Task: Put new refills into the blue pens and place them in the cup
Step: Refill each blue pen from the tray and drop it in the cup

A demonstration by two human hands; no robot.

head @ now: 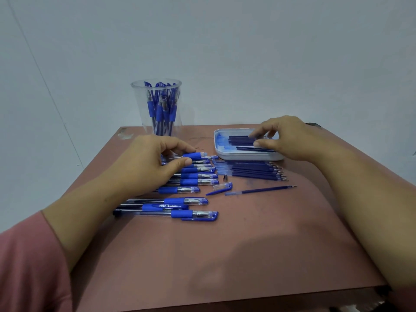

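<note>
Head view: the left hand [155,164] pinches a blue pen [194,155] between thumb and fingers, just left of the white tray [247,157]. This pen shows a blue rubber grip and a clear end. The right hand [287,138] reaches into the tray, its thumb and fingertips closed on the dark new refills [239,139]. A row of pens [193,176], clear-barrelled with blue grips, lies left of the tray. The clear cup [140,109] stands behind and left of the tray, holding blue pens upright.

Bare table [247,255] in front; pens [180,200], tray [225,155] behind
</note>
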